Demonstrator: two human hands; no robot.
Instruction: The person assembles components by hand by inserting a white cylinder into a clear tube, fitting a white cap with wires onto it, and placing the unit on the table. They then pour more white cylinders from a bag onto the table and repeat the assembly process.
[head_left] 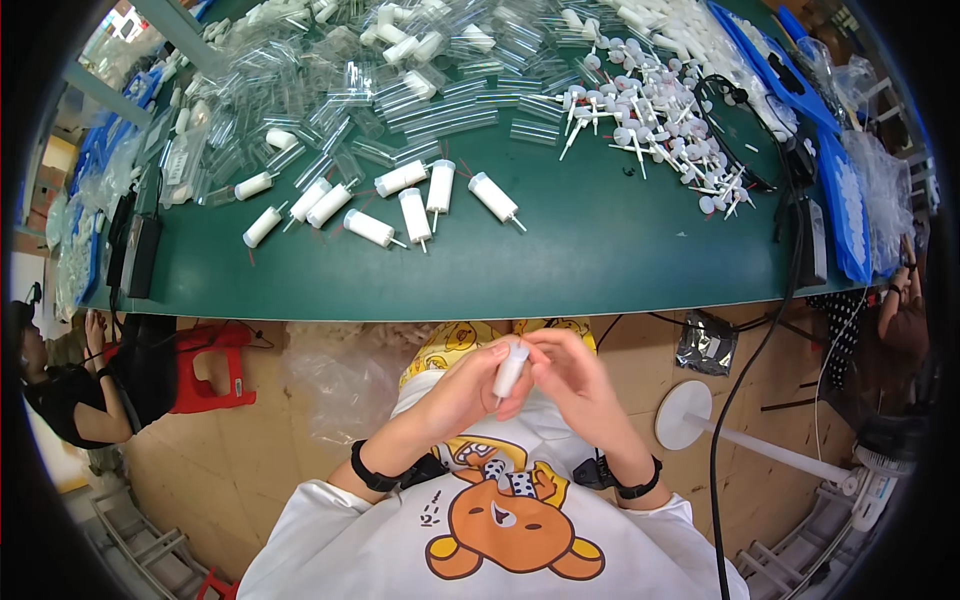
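The small white plastic tube (510, 369) is held between both hands, above the lap and below the edge of the green table (600, 260). The left hand (462, 385) closes its fingers around the tube's lower side, and the right hand (570, 375) pinches its upper end with curled fingers. On the table, well apart from the hands, lie a row of finished white tubes (400, 205) with thin pins, a heap of clear tubes (400, 90) and a pile of small white plungers (650, 120). Nothing stands between hands and table. The held tube is short, white and cylindrical, tilted slightly, with a thin tip at the bottom.
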